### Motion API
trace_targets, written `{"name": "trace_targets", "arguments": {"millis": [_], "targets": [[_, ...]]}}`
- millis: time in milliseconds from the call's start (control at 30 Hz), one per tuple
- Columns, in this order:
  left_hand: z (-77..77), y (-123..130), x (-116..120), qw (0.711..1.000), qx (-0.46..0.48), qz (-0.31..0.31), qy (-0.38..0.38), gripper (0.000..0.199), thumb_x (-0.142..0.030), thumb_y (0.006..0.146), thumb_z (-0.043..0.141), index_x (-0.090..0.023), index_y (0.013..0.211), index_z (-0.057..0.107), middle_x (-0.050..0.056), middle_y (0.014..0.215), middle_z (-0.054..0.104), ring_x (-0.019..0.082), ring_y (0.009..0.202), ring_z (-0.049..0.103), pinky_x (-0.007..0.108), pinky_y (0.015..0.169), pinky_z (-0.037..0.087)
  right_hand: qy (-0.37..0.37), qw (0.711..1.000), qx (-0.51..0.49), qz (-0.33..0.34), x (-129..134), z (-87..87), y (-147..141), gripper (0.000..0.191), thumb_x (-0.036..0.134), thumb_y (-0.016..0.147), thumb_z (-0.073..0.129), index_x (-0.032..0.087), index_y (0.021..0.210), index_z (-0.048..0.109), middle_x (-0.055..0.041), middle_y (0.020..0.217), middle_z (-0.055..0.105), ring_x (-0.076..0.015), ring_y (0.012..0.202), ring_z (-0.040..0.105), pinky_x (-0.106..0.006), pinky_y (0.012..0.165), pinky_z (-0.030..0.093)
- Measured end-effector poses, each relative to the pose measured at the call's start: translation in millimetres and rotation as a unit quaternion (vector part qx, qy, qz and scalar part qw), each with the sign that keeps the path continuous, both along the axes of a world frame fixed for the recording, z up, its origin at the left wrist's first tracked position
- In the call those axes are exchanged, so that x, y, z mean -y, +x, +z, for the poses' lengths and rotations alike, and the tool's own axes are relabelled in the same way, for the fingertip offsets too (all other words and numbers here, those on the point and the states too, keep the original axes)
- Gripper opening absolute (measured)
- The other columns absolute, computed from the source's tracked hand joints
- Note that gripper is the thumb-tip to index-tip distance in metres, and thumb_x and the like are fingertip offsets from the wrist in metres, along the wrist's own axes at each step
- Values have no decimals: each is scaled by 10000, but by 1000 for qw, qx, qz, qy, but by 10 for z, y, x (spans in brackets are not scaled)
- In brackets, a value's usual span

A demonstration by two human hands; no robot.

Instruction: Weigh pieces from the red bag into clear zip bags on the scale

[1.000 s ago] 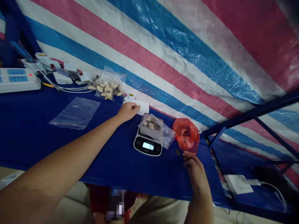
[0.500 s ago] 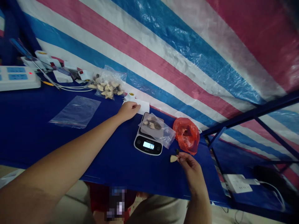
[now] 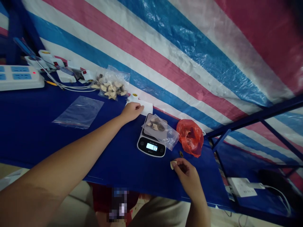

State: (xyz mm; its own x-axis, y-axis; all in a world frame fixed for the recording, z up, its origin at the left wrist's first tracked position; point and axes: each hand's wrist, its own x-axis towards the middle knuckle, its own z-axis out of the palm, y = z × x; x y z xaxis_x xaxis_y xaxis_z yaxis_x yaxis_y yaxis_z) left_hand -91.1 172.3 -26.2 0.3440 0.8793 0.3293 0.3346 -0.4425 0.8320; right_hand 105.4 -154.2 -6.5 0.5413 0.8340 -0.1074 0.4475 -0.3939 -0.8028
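1. Striped tarp (image 3: 189, 47) was hung as backdrop behind blue table (image 3: 47, 135).
2. Power strip (image 3: 19, 77) was seen at table's far left, w/ white adapters (image 3: 61, 67) & cables beside it.
3. Empty clear bag (image 3: 79, 112) was laid flat, mid-table; a filled bag of pale slices (image 3: 110, 85) was set near the tarp.
4. Digital scale (image 3: 152, 140) was loaded w/ a small zip bag of slices (image 3: 159, 129); red plastic bag (image 3: 190, 137) was just beside it, to the right.
5. Left hand (image 3: 131, 112) was rested, fingers loosely curled, on a white card (image 3: 145, 108) behind the scale.
6. Right hand (image 3: 187, 173) was pinched shut on a pale slice (image 3: 172, 164), held just above table, in front of scale & red bag.
7. A small dark bit (image 3: 181, 154) was left on table near it.
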Motion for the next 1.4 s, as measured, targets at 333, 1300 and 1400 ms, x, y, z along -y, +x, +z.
{"name": "trace_targets", "arguments": {"millis": [333, 1300, 1400], "targets": [[-26, 6, -4, 1000, -5, 1, 3, 435, -377, 870, 552, -206, 510, 377, -27, 499, 376, 121, 534, 363, 325, 579, 248, 14, 996, 73, -41, 110, 23, 95, 438, 655, 837, 680, 217, 844, 670, -30, 709, 647, -192, 646, 593, -278, 572, 458], [-60, 12, -37, 1000, -1, 1, 9, 443, -363, 870, 560, -199, 508, 364, -36, 489, 362, 111, 525, 362, 318, 569, 239, 178, 962, -13, -208, -329, -123, 82, 451, 538, 699, 781, 141, 907, 729, -78, 781, 741, -138, 527, 541, -267, 486, 421], [-49, 11, -25, 1000, 22, 2, 5, 424, -375, 869, 565, -199, 527, 387, -42, 504, 367, 108, 533, 359, 308, 571, 253, 192, 950, 20, -245, -258, -226, 36, 399, 556, 765, 741, 193, 689, 592, 38, 562, 537, -100, 481, 416, -243, 456, 333]]}}
